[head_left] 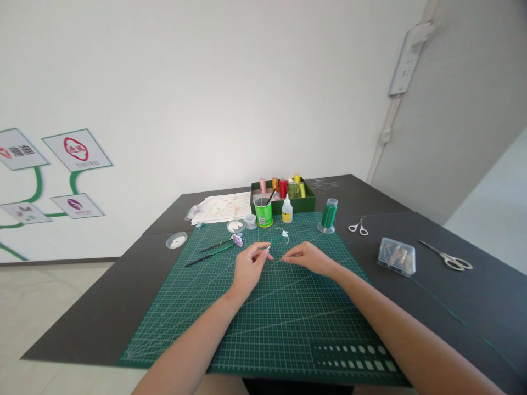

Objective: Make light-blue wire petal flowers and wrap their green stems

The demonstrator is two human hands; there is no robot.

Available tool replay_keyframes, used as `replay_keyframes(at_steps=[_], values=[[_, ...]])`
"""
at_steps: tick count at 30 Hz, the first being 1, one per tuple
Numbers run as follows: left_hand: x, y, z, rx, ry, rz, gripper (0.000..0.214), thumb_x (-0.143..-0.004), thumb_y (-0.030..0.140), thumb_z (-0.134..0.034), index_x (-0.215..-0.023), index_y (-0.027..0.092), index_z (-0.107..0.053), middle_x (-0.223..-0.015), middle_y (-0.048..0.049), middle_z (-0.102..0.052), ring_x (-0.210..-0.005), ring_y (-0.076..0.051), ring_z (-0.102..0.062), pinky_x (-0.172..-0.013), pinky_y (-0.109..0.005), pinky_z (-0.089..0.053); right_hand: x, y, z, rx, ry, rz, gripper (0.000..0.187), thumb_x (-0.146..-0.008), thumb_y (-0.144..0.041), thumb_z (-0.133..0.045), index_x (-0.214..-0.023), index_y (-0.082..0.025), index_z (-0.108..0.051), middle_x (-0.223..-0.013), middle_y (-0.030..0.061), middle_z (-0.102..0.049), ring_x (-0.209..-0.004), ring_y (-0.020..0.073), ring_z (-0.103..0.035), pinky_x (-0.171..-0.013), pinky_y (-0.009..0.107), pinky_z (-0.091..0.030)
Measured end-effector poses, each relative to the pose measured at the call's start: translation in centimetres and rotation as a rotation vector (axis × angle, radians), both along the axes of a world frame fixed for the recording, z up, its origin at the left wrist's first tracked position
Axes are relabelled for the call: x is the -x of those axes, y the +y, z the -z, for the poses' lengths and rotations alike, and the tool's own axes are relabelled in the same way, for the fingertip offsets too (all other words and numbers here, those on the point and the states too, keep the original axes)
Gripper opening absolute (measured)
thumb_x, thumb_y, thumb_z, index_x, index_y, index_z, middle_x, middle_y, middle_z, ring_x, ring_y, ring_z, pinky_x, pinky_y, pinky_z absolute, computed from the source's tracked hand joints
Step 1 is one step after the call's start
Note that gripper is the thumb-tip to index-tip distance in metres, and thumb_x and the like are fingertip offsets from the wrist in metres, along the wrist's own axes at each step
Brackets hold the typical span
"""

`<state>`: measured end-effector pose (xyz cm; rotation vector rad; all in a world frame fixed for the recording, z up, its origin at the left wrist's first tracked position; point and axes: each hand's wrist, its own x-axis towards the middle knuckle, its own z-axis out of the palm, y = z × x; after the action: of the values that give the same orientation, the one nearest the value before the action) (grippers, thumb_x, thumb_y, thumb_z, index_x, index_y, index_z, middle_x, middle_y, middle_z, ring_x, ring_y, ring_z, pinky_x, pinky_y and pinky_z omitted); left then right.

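My left hand (pixel 249 267) hovers over the green cutting mat (pixel 263 318), its fingers pinched on the lower end of a thin green stem with a small white flower (pixel 284 234) at its tip. Just to the right, my right hand (pixel 307 257) has its fingers pinched together near the same stem, seemingly on a fine green thread that I cannot make out clearly. A finished purple flower on a green stem (pixel 236 240) lies on the mat to the left of my hands, beside a dark stick.
At the mat's far edge stand a green cup (pixel 263 212), a glue bottle (pixel 287 210), a green thread spool (pixel 329 214) and a box of coloured spools (pixel 284 192). Small scissors (pixel 359 227), a clear plastic case (pixel 397 255) and larger scissors (pixel 448 258) lie to the right.
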<state>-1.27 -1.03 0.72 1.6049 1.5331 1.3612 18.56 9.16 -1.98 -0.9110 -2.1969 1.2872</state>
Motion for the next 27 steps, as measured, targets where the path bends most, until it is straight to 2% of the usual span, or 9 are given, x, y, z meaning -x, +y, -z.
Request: replay_keyframes(at_steps=[9, 16, 21, 27], values=[[1.1, 1.1, 0.7, 0.027, 0.018, -0.118, 0.034, -0.086, 0.040, -0.057, -0.103, 0.015, -0.074, -0.070, -0.0031, -0.073, -0.048, -0.012, -0.045, -0.052, -0.023, -0.033, -1.0, -0.2, -1.5, 0.063, -0.107, -0.245, 0.033, -0.078, -0.043, -0.071, -0.092, -0.016, -0.083, -0.088, 0.0081, -0.079, -0.077, 0.0212, -0.068, -0.068, 0.029, -0.047], [1.6, 1.6, 1.3, 0.084, 0.091, -0.127, 0.031, -0.087, 0.035, -0.055, -0.103, 0.017, -0.074, -0.072, -0.0021, -0.075, -0.047, -0.012, -0.046, -0.052, -0.024, -0.033, -1.9, -0.4, -3.1, 0.132, -0.099, -0.359, 0.028, -0.078, -0.042, -0.074, -0.089, -0.017, -0.084, -0.085, 0.0070, -0.079, -0.077, 0.0192, -0.067, -0.073, 0.028, -0.047], [1.7, 1.7, 1.8, 0.089, 0.148, -0.053, 0.028, -0.088, 0.031, -0.054, -0.102, 0.019, -0.075, -0.076, -0.0020, -0.076, -0.055, -0.015, -0.059, -0.057, -0.025, -0.040, -2.5, -0.8, -4.2, 0.177, -0.019, -0.378, 0.030, -0.078, -0.044, -0.077, -0.089, -0.017, -0.084, -0.083, 0.0061, -0.077, -0.075, 0.0167, -0.064, -0.070, 0.026, -0.045], [1.2, 1.2, 2.1, 0.125, 0.172, 0.124, 0.023, -0.089, 0.030, -0.055, -0.099, 0.018, -0.073, -0.079, -0.0027, -0.078, -0.075, -0.020, -0.072, -0.075, -0.031, -0.051, -2.6, -1.7, -5.5, 0.221, 0.079, -0.379, 0.028, -0.075, -0.045, -0.079, -0.084, -0.018, -0.084, -0.064, 0.0023, -0.069, -0.060, 0.0132, -0.055, -0.061, 0.026, -0.041]])
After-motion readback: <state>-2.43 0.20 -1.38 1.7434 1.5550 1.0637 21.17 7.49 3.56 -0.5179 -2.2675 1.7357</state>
